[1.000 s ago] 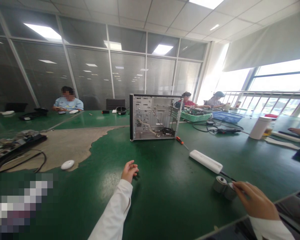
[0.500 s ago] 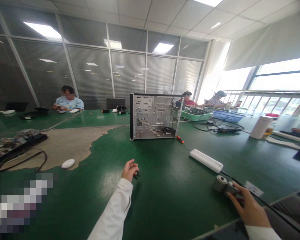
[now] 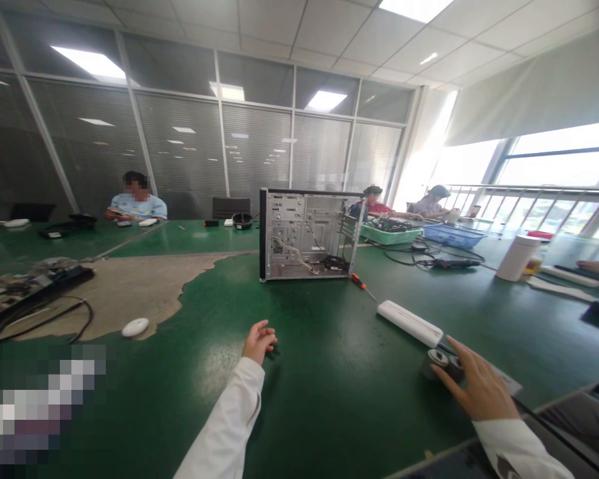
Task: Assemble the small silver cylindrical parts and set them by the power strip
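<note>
My left hand (image 3: 259, 342) hovers over the green table, fingers slightly curled and apart, with nothing in it. At the lower right, my right hand (image 3: 484, 382) is spread over two small grey cylinders (image 3: 435, 364) that stand side by side, its thumb and forefinger apart. The hand partly hides the right cylinder. Beyond both hands an open computer case (image 3: 312, 233) stands upright, with cables and a black part inside. An orange-handled screwdriver (image 3: 358, 281) lies by its lower right corner. A white power strip (image 3: 410, 323) lies between the screwdriver and the cylinders.
A white oval object (image 3: 135, 327) and a dark strip of parts (image 3: 34, 293) are on the left. A green basket (image 3: 392, 234), a blue basket (image 3: 454, 236), cables and a white bottle (image 3: 518, 258) stand at the right. Several people sit around the table.
My right hand has moved left and slightly up, and its thumb and fingers have opened away from the right cylinder. My left hand has hardly moved.
</note>
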Available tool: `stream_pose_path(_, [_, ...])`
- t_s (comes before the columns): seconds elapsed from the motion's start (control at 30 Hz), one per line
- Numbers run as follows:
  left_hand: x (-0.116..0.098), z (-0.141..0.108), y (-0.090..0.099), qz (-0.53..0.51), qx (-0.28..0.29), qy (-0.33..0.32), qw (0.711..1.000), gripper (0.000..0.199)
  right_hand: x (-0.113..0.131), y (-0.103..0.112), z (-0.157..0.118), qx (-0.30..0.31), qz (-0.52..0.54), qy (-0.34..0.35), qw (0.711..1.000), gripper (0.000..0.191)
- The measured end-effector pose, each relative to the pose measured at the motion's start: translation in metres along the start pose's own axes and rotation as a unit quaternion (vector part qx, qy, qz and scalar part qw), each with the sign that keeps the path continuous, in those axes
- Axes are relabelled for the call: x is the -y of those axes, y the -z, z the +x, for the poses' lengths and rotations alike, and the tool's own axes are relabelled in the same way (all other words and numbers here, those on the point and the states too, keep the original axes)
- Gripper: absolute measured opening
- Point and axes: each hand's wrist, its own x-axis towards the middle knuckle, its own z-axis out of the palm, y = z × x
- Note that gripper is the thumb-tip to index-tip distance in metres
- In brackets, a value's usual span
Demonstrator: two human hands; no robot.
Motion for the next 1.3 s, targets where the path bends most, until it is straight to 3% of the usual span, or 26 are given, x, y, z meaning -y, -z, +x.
stream_pose_path(0.17, [0.003,0.001,-0.002,0.0,-0.018,-0.008,1.0,0.041,0.007,0.002,0.025,0.167,0.014,0.03,0.985,0.047])
stream_pose_path(0.37, [0.004,0.001,-0.002,0.0,-0.018,-0.005,1.0,0.04,-0.001,0.004,0.038,0.239,0.023,0.063,0.969,0.046])
stream_pose_path(0.63, [0.004,0.003,-0.002,0.008,-0.01,-0.004,1.0,0.04,-0.002,0.007,0.048,0.261,0.013,0.127,0.957,0.041])
stream_pose_path(0.97, [0.005,0.003,-0.003,0.006,-0.01,-0.005,1.0,0.04,0.023,-0.004,0.073,0.286,-0.012,0.132,0.949,0.031])
stream_pose_path(1.13, [0.004,0.002,-0.003,0.011,-0.009,-0.005,1.0,0.039,0.048,-0.01,0.078,0.287,0.022,0.152,0.945,0.033])
stream_pose_path(1.3, [0.005,0.002,-0.004,0.019,-0.004,-0.004,1.0,0.039,0.095,-0.006,0.074,0.255,0.08,0.203,0.942,0.029])
